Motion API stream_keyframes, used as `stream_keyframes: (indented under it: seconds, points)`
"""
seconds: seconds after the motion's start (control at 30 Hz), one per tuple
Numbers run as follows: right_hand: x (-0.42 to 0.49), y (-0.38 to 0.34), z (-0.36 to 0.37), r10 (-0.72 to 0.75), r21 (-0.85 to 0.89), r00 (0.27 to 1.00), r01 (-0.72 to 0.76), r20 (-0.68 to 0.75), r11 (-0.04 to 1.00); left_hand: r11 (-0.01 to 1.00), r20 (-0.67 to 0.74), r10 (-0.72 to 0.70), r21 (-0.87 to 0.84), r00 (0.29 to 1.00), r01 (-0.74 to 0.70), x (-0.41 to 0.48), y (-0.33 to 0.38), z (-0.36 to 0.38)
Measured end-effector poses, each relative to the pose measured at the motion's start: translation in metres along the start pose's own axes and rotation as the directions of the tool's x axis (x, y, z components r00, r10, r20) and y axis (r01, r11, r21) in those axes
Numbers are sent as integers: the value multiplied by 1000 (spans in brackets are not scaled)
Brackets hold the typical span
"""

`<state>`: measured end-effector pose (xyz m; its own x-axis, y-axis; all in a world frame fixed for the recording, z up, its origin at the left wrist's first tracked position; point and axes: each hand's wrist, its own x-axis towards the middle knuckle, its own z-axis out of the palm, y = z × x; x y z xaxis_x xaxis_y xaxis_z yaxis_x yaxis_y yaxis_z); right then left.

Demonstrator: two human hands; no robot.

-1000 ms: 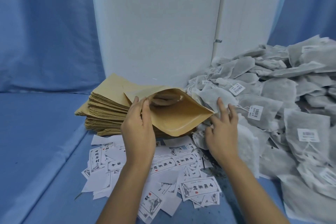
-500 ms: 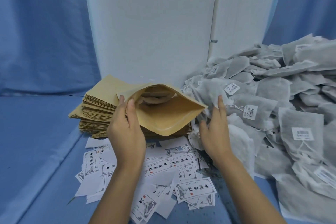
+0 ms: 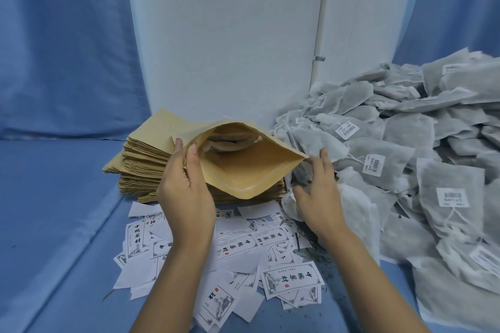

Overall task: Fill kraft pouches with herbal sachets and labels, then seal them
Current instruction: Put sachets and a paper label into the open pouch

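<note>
Starting at the left, a stack of flat kraft pouches (image 3: 143, 159) sits on the blue cloth (image 3: 54, 197), close to the far white wall. The left hand (image 3: 186, 197) pinches the left edge of the open pouch (image 3: 243, 167), one digit inside the mouth and the others round the outside, holding it over the near right part of the stack. The mouth gapes upward and toward the near side. Its long axis runs left to right, and its right corner points at the sachets. Deep inside, a few pale padded shapes show, likely sachets already loaded; I cannot count them, and no label shows within. Printed labels (image 3: 292, 281) lie scattered on the near cloth below. The right hand (image 3: 319, 197), fingers spread and gripping nothing, hovers just right of that corner, over the near left edge of the pile of herbal sachets (image 3: 405, 143). I cannot tell whether it touches one. Being nearer the pile, it would likely carry the next sachet leftward into the mouth.
</note>
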<state>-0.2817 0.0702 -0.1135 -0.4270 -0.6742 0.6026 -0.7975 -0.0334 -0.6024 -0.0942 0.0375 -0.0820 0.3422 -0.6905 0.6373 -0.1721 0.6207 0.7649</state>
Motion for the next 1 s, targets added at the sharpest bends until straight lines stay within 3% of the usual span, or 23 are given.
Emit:
stream_keyframes:
  seconds: [0.2,0.3,0.47,0.6,0.67,0.77,1.0]
  points:
    - [-2,7,5,-18,-236,993,45,115,971,999,-1,-42,-24,999,42,0,3,0]
    - [-3,6,7,-1,-200,995,22,103,980,997,-18,-67,-28,998,66,1,4,-1]
    - [-1,-5,3,20,-42,994,-24,-104,999,997,-38,-74,-25,997,73,2,4,-3]
    - [1,-13,-3,-71,-63,922,51,-380,997,996,-62,-70,-54,996,66,4,6,-4]
    - [2,-17,-5,-72,12,899,85,-432,996,996,-72,-75,-58,995,70,5,7,-5]
    - [2,-17,-4,-80,82,902,126,-423,989,994,-90,-89,-73,992,83,6,9,-6]
    - [-3,-5,7,-32,-58,973,19,-229,998,995,-116,-86,-65,990,78,8,8,-8]
